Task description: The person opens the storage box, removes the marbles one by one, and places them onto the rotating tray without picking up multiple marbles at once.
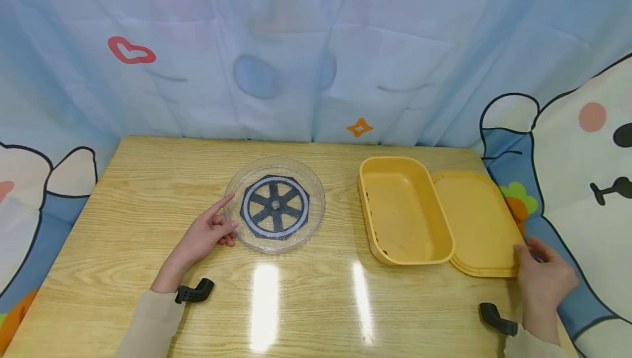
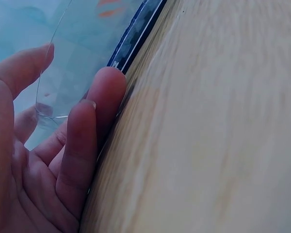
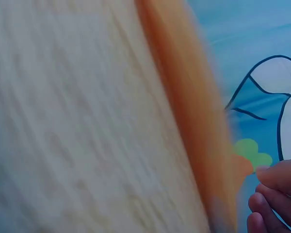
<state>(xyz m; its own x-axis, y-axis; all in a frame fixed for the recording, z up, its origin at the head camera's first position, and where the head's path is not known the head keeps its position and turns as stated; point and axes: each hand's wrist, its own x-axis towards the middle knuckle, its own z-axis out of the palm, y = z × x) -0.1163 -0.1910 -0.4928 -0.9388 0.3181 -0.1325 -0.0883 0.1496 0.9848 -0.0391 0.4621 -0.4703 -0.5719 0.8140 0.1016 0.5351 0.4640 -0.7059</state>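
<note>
A clear round dish [image 1: 316, 232] lies on the table, with a dark spoked wheel pattern and a pale ring at its middle. My left hand [image 1: 209, 232] grips its left side; the thumb and index finger reach over the rim. In the left wrist view, other fingers [image 2: 80, 141] curl outside the dish wall [image 2: 87, 43], low by the table. At the far right lies a flat yellow lid [image 1: 481, 226]. My right hand [image 1: 548, 276] is beside its near right corner, thumb close to the edge. The right wrist view shows nothing between those loosely bent fingers [image 3: 281, 177].
A deep yellow rectangular tub [image 1: 405, 210] stands between dish and lid, partly overlapping the lid. Behind the wooden table [image 1: 163, 171] hangs a blue patterned curtain [image 1: 286, 111]. The right hand is near the table's right edge.
</note>
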